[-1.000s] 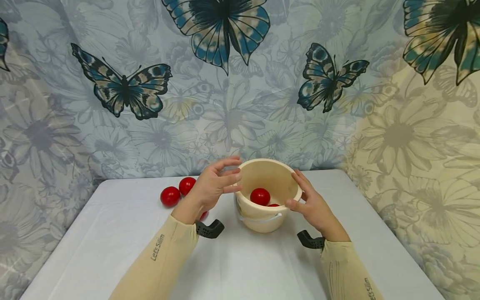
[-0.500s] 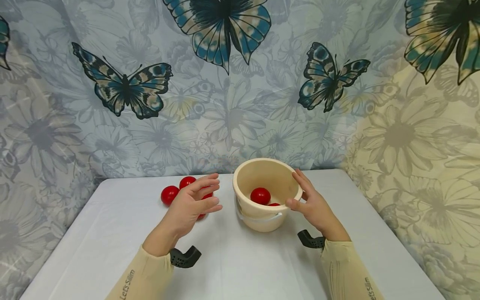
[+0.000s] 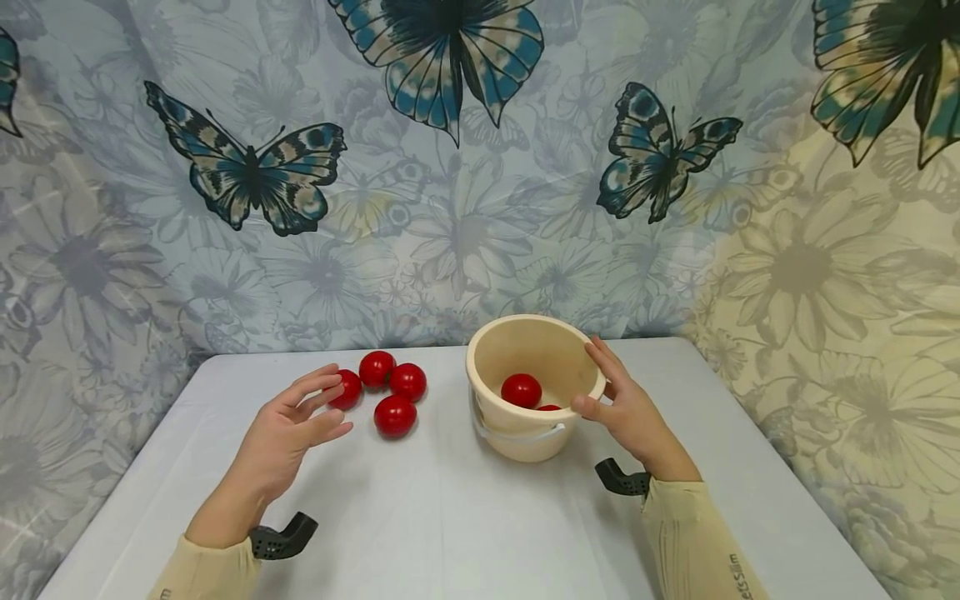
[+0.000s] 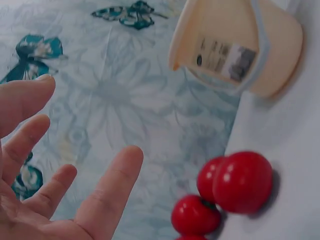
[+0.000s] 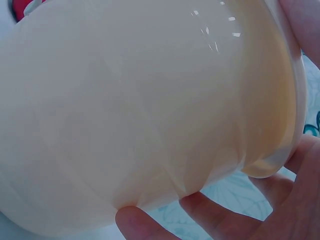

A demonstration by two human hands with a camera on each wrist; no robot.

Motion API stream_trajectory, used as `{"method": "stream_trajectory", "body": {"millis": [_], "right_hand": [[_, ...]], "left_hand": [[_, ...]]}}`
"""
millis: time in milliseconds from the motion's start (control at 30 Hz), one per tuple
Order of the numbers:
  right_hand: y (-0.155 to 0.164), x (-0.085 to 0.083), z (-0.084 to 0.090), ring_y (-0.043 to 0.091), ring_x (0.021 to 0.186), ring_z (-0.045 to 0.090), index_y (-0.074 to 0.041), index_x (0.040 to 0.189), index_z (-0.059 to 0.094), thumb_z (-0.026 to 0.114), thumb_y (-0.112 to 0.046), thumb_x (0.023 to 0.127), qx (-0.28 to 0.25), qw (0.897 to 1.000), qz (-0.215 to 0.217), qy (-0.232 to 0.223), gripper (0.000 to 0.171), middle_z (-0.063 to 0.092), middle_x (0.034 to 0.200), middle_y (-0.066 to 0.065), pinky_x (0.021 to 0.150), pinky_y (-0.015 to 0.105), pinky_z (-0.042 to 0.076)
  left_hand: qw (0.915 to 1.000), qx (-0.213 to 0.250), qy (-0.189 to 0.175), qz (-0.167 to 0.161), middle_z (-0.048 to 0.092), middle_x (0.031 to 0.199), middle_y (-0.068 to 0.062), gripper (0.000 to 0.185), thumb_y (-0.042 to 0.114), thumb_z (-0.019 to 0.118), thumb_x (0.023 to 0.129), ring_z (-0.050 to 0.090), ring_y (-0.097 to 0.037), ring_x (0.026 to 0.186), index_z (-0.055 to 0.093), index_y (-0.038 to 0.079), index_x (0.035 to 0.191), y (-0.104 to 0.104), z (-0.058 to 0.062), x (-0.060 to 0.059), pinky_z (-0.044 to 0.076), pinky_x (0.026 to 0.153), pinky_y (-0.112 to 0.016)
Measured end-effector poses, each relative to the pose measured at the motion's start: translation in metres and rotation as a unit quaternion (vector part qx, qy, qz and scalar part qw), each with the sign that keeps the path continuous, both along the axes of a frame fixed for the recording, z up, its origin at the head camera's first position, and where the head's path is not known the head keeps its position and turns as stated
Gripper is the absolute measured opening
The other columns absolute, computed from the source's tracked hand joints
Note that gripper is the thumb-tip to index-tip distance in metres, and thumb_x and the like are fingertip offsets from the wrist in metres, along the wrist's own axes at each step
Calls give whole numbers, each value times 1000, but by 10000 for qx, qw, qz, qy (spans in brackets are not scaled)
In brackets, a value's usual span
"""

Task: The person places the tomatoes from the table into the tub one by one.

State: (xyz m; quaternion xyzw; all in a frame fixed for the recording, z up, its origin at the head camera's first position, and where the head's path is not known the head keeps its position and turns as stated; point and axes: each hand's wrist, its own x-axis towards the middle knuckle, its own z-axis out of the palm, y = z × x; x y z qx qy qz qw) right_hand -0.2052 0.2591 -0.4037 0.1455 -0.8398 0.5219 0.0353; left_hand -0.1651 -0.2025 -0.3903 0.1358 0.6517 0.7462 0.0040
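A cream bucket (image 3: 525,447) with a pale handle stands upright on the table. One red tomato (image 3: 521,390) shows inside it, and the top of a second one peeks over the near rim. My right hand (image 3: 632,419) holds the bucket's right side, thumb at the front rim and fingers along the wall; the right wrist view shows the fingertips touching the bucket (image 5: 150,110). Several red tomatoes (image 3: 395,416) lie grouped left of the bucket. Just left of this group is my left hand (image 3: 281,437), fingers spread and holding nothing, partly covering the leftmost tomato (image 3: 347,390).
A white cloth covers the table (image 3: 465,533). Behind it hangs a patterned curtain (image 3: 465,233) with butterflies and flowers. In the left wrist view, the bucket carries a printed label (image 4: 225,59) on its side.
My left hand has moved from the bucket's left rim leftward and down, past the tomatoes on the table, uncovering most of them. The right hand and the bucket have stayed almost still.
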Motion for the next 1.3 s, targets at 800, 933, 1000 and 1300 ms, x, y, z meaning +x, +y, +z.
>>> {"method": "stream_trajectory", "body": {"millis": [800,933,1000,1300], "right_hand": [[0,-1,-2,44,138,36,-19,160,22,75,-29,92,11,10000,7,9,87,7,165,-4,96,45,50],[1,-2,-2,43,138,37,-19,160,22,75,-29,92,-8,10000,-12,33,87,7,165,-4,95,44,50],[1,-3,-3,42,138,37,-19,160,23,75,-29,91,-43,10000,-8,23,87,7,165,-4,95,44,51],[3,-2,-4,41,137,38,-20,160,24,76,-29,90,-97,9999,-9,50,87,8,165,-7,97,43,49]], "left_hand": [[9750,-120,-2032,896,14,161,-21,77,5,67,96,24,-36,144,24,13,159,-47,-94,-38,52,94,-44],[9730,-126,-2070,1014,12,162,-18,77,6,68,95,23,-34,145,26,14,159,-44,-93,-46,53,94,-43],[9718,-123,-2095,1072,10,163,-15,76,5,67,96,21,-32,146,27,15,159,-43,-93,-50,53,94,-42],[9719,-128,-2111,1032,8,163,-17,76,1,60,99,22,-32,146,20,19,161,-41,-95,-69,52,95,-41]]}}
